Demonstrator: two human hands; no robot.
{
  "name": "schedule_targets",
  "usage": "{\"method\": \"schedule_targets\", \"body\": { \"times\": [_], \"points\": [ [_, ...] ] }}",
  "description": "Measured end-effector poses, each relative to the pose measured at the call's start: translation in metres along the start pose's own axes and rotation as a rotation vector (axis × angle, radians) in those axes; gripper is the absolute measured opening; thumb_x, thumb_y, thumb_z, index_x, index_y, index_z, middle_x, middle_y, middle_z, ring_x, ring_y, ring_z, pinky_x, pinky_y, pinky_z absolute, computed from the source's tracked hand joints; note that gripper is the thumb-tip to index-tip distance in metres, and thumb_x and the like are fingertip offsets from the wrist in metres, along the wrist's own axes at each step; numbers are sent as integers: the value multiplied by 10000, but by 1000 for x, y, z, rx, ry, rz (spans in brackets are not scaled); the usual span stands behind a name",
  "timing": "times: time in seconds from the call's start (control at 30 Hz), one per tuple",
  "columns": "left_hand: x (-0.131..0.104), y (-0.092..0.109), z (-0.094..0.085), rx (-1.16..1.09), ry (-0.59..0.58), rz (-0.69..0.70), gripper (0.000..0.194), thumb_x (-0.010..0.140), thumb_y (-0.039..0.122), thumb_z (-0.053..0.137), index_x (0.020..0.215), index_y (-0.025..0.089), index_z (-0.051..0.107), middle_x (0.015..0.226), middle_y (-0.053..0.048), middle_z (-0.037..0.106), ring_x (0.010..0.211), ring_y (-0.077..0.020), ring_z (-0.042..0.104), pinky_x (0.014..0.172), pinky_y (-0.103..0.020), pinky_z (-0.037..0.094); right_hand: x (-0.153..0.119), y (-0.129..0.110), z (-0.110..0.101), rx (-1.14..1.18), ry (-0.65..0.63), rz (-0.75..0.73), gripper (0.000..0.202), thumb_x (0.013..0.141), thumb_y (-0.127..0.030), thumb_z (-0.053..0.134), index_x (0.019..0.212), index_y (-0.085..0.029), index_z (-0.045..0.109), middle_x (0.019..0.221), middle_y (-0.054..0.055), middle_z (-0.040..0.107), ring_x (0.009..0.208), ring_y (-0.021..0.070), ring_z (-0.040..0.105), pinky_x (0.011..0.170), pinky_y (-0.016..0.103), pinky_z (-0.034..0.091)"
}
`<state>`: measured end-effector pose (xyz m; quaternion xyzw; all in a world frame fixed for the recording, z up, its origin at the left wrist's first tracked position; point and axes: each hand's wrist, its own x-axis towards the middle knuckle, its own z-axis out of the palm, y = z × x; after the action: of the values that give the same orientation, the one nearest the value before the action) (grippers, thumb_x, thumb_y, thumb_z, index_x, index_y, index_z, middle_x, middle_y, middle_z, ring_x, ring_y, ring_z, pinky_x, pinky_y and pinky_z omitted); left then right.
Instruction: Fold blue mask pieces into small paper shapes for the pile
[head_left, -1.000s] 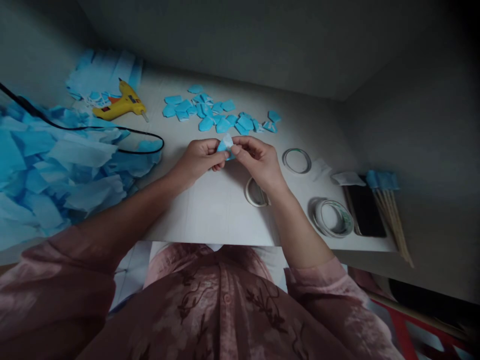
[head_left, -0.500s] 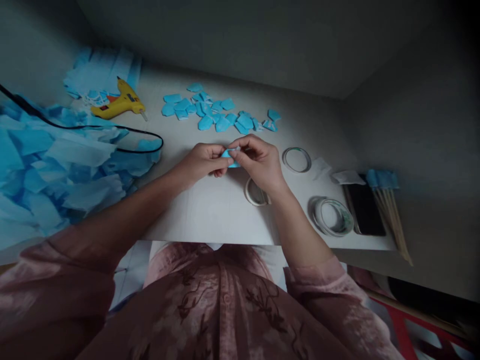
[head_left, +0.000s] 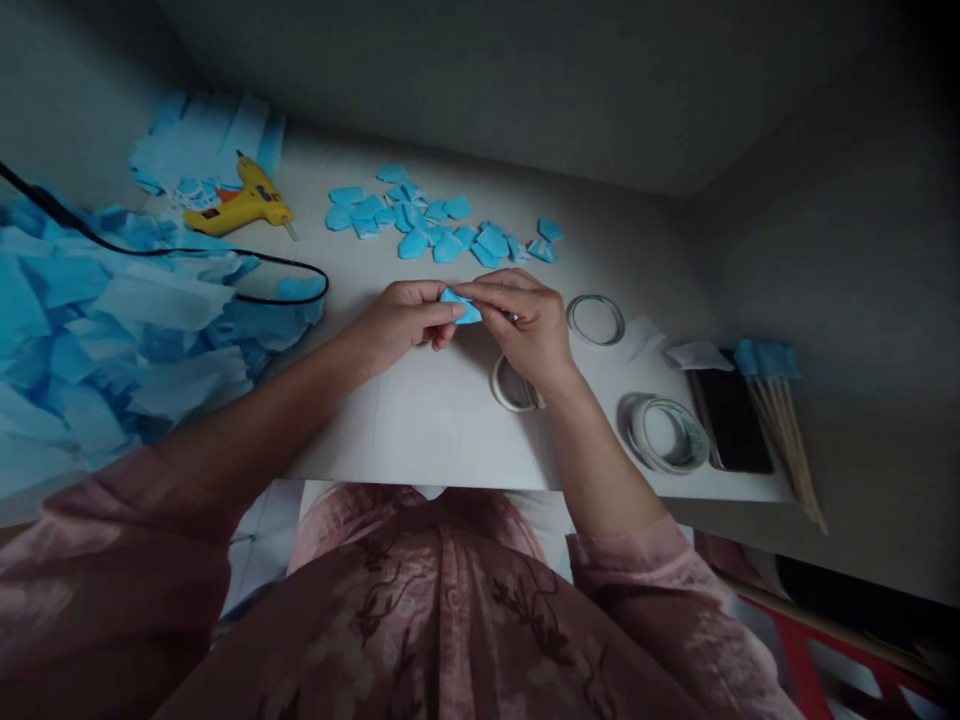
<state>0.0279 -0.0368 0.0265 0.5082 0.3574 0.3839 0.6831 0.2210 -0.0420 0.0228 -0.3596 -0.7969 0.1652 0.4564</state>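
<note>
Between my two hands is a small blue piece of fabric (head_left: 463,306), held above the middle of the table. My left hand (head_left: 409,320) pinches its left side between thumb and fingers. My right hand (head_left: 525,320) closes on its right side, with the fingertips covering part of it. Beyond my hands lie several small folded blue pieces (head_left: 446,245) in a loose cluster. Partly behind my right wrist rests a tape roll (head_left: 501,390) on the white table (head_left: 420,430).
At left are a heap of blue and white fabric scraps (head_left: 112,340), a yellow glue gun (head_left: 247,205), a black cord (head_left: 285,300) and stacked face masks (head_left: 217,130). At right lie a tape ring (head_left: 619,325), tape rolls (head_left: 701,440), a phone (head_left: 739,430) and blue-topped sticks (head_left: 787,430).
The blue piece has turned slightly and less of its right side shows. My right fingers have straightened and shifted across its upper edge. My left hand stays pinched on it.
</note>
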Motion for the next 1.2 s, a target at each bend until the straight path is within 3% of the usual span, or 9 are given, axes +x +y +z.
{"method": "schedule_targets", "body": {
  "times": [0.47, 0.6, 0.73, 0.83, 0.9, 0.97, 1.07, 1.2],
  "points": [
    [-1, 1, 1, -58, 5, 15, 208, 797, 270, 758, 683, 160, 623, 582, 4, 602, 527, -89, 547, 537, -227, 420, -2, 2, 2, -11, -19, 25, 397, 958, -93, 551, 1125, -315, 835, 1018, 9, 797, 992, 171, 722, 915, 351, 565],
    [-1, 1, 0, -11, 44, 37, 184, 778, 259, 759, 700, 167, 619, 582, 13, 597, 531, -92, 546, 531, -227, 411, -1, -3, 3, 102, -26, 164, 318, 1007, -240, 543, 1183, -294, 802, 1079, 30, 790, 1017, 186, 714, 941, 367, 575],
    [0, 0, 0, 48, 101, 70, 160, 792, 269, 744, 731, 168, 637, 588, 17, 600, 535, -89, 535, 538, -228, 407, 1, -5, 3, 296, 9, 348, 369, 1024, -479, 552, 1283, -273, 715, 997, 31, 751, 882, 167, 684, 811, 324, 594],
    [0, 2, 1, 117, 123, 93, 191, 813, 275, 727, 697, 171, 617, 572, 21, 593, 533, -85, 521, 549, -228, 407, 3, -7, 3, 375, 13, 453, 435, 980, -626, 579, 1020, -223, 739, 851, 22, 675, 804, 154, 634, 682, 271, 564],
    [-1, 5, 3, 170, 132, 109, 221, 830, 268, 711, 665, 172, 599, 567, 22, 591, 535, -82, 515, 560, -228, 412, 5, -9, 3, 381, -2, 494, 526, 947, -704, 581, 806, -205, 674, 767, 15, 608, 752, 143, 587, 628, 253, 538],
    [-2, 7, 4, 212, 148, 110, 236, 843, 246, 695, 644, 172, 591, 562, 23, 586, 532, -80, 507, 562, -228, 411, 5, -12, 3, 386, -12, 499, 577, 927, -741, 580, 709, -207, 598, 727, 8, 561, 720, 136, 553, 608, 251, 523],
    [-3, 9, 6, 245, 172, 95, 242, 856, 209, 674, 632, 171, 591, 555, 21, 581, 528, -77, 498, 558, -225, 405, 5, -13, 3, 397, -11, 479, 541, 941, -695, 593, 699, -212, 572, 718, 0, 547, 697, 132, 543, 616, 262, 509],
    [-4, 9, 6, 254, 183, 101, 281, 853, 214, 710, 613, 172, 570, 556, 20, 578, 530, -74, 495, 562, -221, 407, 4, -11, 4, 354, -12, 503, 321, 917, -493, 679, 779, -207, 630, 704, -24, 549, 663, 116, 512, 637, 265, 463]
  ]
}}
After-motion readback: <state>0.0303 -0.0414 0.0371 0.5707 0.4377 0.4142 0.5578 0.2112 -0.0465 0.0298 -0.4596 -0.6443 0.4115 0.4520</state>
